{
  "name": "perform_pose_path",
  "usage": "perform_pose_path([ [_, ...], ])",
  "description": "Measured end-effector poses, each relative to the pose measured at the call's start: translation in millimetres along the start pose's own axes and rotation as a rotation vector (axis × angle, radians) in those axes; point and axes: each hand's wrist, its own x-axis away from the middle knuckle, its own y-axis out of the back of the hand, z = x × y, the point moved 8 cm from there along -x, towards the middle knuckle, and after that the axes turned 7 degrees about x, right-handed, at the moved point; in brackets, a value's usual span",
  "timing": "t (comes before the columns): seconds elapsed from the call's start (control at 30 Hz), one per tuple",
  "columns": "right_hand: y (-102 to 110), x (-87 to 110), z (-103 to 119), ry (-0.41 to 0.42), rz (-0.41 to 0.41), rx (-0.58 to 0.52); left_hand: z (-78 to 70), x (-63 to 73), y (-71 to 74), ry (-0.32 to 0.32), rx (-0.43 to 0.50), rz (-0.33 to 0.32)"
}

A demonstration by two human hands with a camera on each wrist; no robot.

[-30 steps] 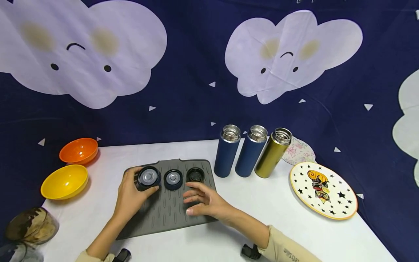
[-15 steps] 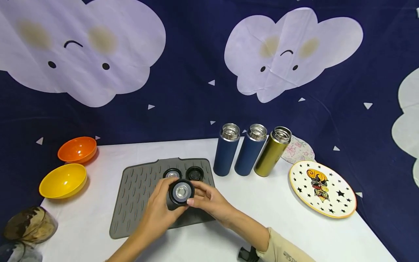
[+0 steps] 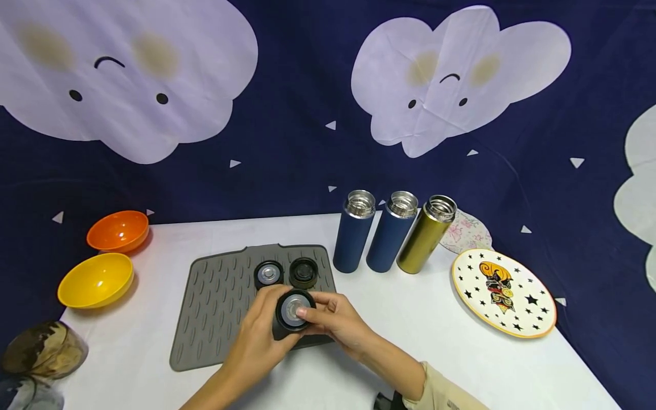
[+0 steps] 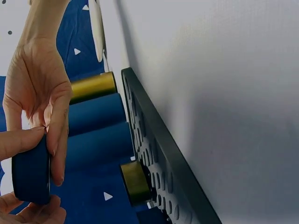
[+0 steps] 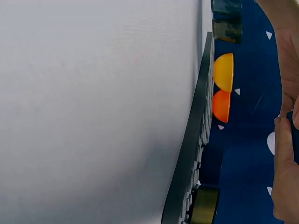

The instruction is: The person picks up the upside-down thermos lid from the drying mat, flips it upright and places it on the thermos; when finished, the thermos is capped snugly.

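Note:
A dark blue bottle lid is off the table, its grey inner disc facing up. My left hand grips its side, thumb and fingers spread around the wall. My right hand holds it from the other side, thumb on the inner disc. From the left wrist view, the lid's blue wall shows between both hands. Two more lids lie inside up on the grey ridged mat: a dark one with a grey disc and one with a black inside, its wall olive gold.
Behind the mat's right side stand two blue bottles and a gold bottle, all without lids. A star-patterned plate lies at right. An orange bowl, a yellow bowl and a brown-patterned jar line the left edge.
My left hand has lifted the lid off the mat's left part and brought it right and nearer. My right hand has met it there, and its thumb has moved onto the inner disc.

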Motion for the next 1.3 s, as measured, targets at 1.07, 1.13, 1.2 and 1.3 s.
perform_pose_path([
  [1.07,-16,58.8,65,0.891,-0.179,0.966,29.4,16.6,-25.2,0.665,0.847,0.324],
  [1.13,-20,63.2,67,0.961,-0.159,1.010,28.0,17.2,-26.9,0.670,0.892,0.346],
  [1.2,-25,67.5,68,1.036,-0.139,1.058,25.6,16.7,-28.3,0.650,0.928,0.365],
  [1.3,-34,74.8,71,1.167,-0.131,1.162,21.5,15.8,-30.4,0.614,0.988,0.386],
])
